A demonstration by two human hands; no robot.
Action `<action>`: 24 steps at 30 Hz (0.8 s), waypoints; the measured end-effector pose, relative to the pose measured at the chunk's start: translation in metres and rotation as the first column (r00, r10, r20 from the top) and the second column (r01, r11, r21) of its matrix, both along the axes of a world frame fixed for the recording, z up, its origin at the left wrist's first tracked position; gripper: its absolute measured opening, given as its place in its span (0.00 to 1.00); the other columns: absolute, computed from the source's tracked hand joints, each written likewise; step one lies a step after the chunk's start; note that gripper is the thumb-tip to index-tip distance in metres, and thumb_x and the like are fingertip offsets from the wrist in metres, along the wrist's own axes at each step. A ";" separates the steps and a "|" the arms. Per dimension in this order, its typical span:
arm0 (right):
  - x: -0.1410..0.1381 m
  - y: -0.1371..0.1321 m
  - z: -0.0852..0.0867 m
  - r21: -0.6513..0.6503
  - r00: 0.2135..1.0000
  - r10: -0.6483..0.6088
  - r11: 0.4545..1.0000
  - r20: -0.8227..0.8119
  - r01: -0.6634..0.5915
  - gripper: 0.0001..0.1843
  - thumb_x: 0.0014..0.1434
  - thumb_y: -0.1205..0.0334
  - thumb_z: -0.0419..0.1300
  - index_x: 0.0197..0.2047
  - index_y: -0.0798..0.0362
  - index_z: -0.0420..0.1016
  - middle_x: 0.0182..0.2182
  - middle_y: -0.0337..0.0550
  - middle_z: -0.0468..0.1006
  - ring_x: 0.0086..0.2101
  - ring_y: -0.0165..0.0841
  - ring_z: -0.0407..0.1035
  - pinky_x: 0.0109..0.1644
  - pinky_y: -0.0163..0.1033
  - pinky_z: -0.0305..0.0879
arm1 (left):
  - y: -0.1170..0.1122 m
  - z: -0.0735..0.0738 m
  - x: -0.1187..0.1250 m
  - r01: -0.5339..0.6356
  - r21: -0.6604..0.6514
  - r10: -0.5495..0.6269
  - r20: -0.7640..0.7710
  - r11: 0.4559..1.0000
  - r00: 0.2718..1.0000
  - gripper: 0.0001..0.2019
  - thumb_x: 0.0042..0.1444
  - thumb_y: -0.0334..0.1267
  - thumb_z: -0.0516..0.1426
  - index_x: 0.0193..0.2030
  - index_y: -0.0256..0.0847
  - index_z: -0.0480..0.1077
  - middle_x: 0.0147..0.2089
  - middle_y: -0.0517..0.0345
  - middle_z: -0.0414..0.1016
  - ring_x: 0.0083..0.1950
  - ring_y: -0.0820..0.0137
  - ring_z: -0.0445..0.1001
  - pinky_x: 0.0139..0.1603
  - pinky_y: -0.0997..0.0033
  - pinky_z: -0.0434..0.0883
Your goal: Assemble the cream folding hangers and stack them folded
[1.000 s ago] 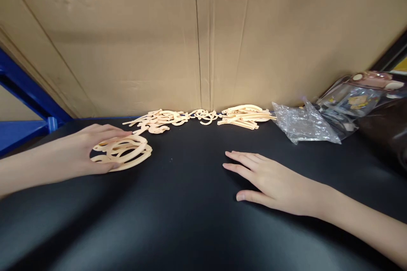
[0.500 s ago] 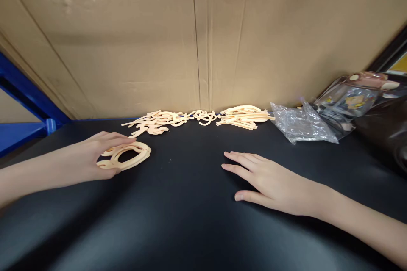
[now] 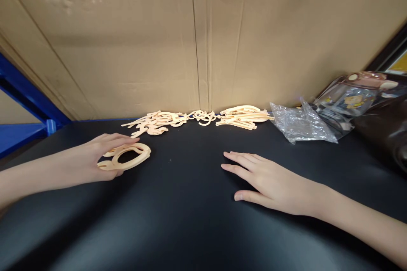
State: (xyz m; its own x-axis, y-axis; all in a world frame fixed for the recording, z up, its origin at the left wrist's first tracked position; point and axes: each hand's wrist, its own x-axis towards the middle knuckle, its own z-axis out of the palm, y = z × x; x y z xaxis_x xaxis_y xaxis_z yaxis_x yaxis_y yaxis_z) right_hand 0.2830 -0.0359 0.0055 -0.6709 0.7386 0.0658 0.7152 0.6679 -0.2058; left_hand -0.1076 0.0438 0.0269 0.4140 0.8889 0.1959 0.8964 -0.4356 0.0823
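Observation:
My left hand (image 3: pixel 104 156) is closed around a stack of pale wooden curved pieces (image 3: pixel 144 154), fingers along the far side and thumb along the near side. The stack forms a loop with an opening in the middle; its left end is partly hidden by the hand. My right hand (image 3: pixel 254 178) rests palm down on the black tabletop (image 3: pixel 190 220), fingers stretched out and thumb apart, holding nothing. Beyond the left hand lies a loose heap of thin curved wooden pieces (image 3: pixel 155 123).
Small curled wooden pieces (image 3: pixel 203 116) and a pile of long wooden strips (image 3: pixel 243 117) lie along the back edge. A clear plastic bag (image 3: pixel 302 123) and other packages (image 3: pixel 356 95) sit at the right. A cardboard wall (image 3: pixel 143 51) stands behind; a blue frame (image 3: pixel 25 93) is at left.
The left fingers and thumb have shifted slightly further along the stack of curved pieces, which stays nearly in place. My right hand has not moved.

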 end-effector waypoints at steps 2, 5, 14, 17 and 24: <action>0.000 0.000 -0.001 -0.001 1.000 -0.002 1.000 0.003 0.002 0.32 0.66 0.43 0.47 0.66 0.53 0.60 0.66 0.53 0.56 0.64 0.46 0.53 0.64 0.54 0.55 | 0.004 0.005 0.000 0.007 -0.085 -0.006 0.016 0.996 1.000 0.36 0.53 0.65 0.49 0.60 0.41 0.65 0.62 0.50 0.66 0.61 0.54 0.63 0.62 0.53 0.60; 0.000 0.001 -0.001 -0.003 1.000 -0.002 1.000 0.010 0.002 0.32 0.66 0.43 0.47 0.66 0.53 0.60 0.66 0.53 0.55 0.64 0.46 0.53 0.64 0.54 0.56 | 0.010 0.010 0.005 0.028 -0.102 -0.024 0.039 0.994 0.999 0.34 0.58 0.63 0.48 0.63 0.40 0.61 0.66 0.49 0.61 0.65 0.55 0.58 0.65 0.54 0.56; -0.001 0.000 0.000 0.006 1.000 0.002 1.000 0.015 -0.002 0.32 0.66 0.43 0.47 0.66 0.54 0.60 0.66 0.55 0.56 0.64 0.47 0.53 0.64 0.55 0.56 | 0.002 -0.004 0.044 0.127 0.046 -0.123 -0.079 0.991 0.989 0.27 0.66 0.53 0.41 0.62 0.39 0.63 0.67 0.49 0.60 0.69 0.57 0.53 0.67 0.52 0.52; -0.001 0.000 0.000 0.014 1.000 0.004 1.000 0.008 -0.004 0.32 0.66 0.43 0.47 0.66 0.54 0.60 0.66 0.54 0.57 0.63 0.46 0.54 0.63 0.54 0.57 | 0.002 -0.016 0.053 0.169 0.096 -0.157 -0.125 0.981 0.980 0.28 0.66 0.54 0.41 0.60 0.39 0.67 0.65 0.48 0.63 0.67 0.56 0.57 0.66 0.50 0.54; -0.001 -0.001 0.000 0.011 1.000 0.006 1.000 -0.003 -0.006 0.32 0.66 0.43 0.47 0.66 0.54 0.60 0.66 0.54 0.57 0.63 0.46 0.54 0.64 0.55 0.56 | 0.009 -0.035 0.068 0.124 0.226 -0.077 -0.207 0.966 0.975 0.33 0.65 0.57 0.39 0.63 0.34 0.63 0.65 0.41 0.62 0.69 0.52 0.55 0.67 0.46 0.52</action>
State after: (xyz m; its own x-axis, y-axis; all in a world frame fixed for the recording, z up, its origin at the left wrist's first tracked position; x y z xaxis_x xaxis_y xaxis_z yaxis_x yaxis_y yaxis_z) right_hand 0.2817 -0.0365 0.0056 -0.6749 0.7340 0.0759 0.7107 0.6742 -0.2009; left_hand -0.0399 0.0526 -0.0079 0.5499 0.7788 0.3019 0.8352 -0.5100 -0.2057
